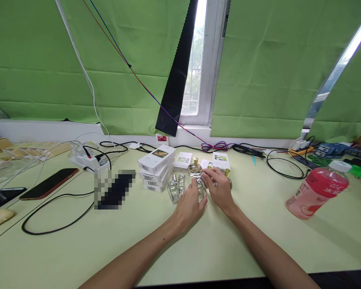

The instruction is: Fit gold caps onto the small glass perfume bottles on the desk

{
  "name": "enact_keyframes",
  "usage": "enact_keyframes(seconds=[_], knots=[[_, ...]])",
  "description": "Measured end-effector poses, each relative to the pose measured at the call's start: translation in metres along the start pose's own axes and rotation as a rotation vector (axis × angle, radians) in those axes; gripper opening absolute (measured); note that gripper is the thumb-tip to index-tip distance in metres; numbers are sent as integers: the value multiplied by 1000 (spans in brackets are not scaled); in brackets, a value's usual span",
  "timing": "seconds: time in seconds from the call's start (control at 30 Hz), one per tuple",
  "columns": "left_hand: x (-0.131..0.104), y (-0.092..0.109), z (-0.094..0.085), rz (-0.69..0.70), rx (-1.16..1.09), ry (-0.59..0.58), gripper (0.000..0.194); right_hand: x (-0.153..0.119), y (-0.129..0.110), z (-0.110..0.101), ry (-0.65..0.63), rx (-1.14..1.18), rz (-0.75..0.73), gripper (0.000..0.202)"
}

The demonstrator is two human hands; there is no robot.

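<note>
My left hand (189,205) is closed around a small clear glass perfume bottle (201,189), which shows between its thumb and fingers. Close beside it, my right hand (219,189) has its fingers bent and drawn together just above that bottle; what they pinch is hidden. Left of my hands stand two more clear glass bottles, a tilted one (173,190) and a slimmer one (181,183). A round perfume bottle with a gold cap (195,167) stands behind my fingers. Another gold-capped bottle (228,173) is partly covered by my right hand.
White boxes (156,164) are stacked left of the bottles, with flatter boxes (221,160) behind. A pink drink bottle (317,192) stands at right. Phones (49,184), a power strip (87,158) and looping black cables (57,196) lie at left. More cables run along the wall.
</note>
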State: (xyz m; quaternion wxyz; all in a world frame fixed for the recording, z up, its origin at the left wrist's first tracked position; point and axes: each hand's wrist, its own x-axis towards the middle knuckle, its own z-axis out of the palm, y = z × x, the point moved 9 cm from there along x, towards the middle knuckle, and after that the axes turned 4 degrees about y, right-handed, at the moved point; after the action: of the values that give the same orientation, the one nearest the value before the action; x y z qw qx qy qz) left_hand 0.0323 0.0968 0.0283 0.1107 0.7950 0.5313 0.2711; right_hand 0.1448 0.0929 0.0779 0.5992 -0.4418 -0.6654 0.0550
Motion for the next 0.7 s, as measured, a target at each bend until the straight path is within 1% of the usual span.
enact_keyframes(seconds=[0.2,0.43,0.7], knots=[[0,0,0,3,-9,-3,26,0,-1,2,-11,15,-6,23],[1,0,0,-29,-29,-25,28,-1,0,7,-43,40,-11,17],[1,1,2,-7,-54,-22,27,-3,1,12,-89,44,-4,15]])
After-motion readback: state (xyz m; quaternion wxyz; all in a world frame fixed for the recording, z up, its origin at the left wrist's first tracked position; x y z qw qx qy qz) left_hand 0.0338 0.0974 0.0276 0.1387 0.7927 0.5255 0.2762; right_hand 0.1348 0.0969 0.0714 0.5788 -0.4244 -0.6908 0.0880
